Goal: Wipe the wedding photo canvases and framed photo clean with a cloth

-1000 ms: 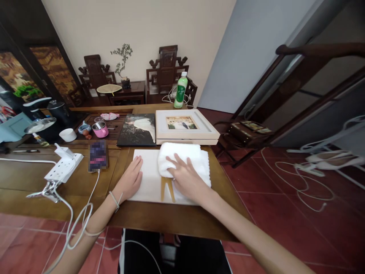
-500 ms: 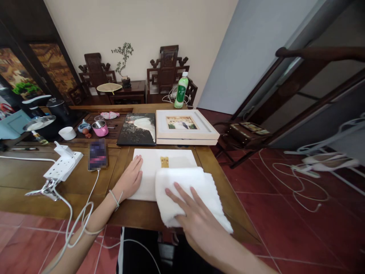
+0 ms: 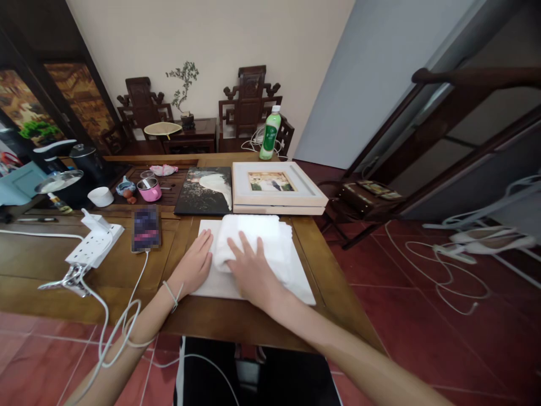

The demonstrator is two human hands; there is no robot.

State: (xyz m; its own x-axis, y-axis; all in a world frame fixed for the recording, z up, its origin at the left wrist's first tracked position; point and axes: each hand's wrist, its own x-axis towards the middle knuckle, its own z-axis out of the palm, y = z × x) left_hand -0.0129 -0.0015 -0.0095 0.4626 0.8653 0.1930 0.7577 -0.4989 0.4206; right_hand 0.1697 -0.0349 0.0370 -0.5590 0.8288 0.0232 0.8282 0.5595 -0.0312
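1. Work surface: wooden table. White board lies flat on it near the front edge, directly before the person.
2. White cloth, folded, rests on top of the board, over its upper middle; the board shows to the left, below and at lower right.
3. Right hand: palm down on the cloth, fingers spread and extended over its top face. No closed grasp visible; underside of the hand is hidden, so cannot tell whether any cloth is pinched there.
4. Left hand: laid flat along the board's left edge, fingers straight and nearly together, touching the board, not wrapped around anything. Thin band around the wrist.
5. Behind the board, side by side: dark picture panel at left, pale framed picture at right. Both lie flat, apart from the board.
6. Green bottle stands upright beyond the framed picture.
7. Left of the left hand: phone, screen pixelated, with a cable attached; farther left, white power strip.
8. Behind the phone: pink cup, with white cup farther left.
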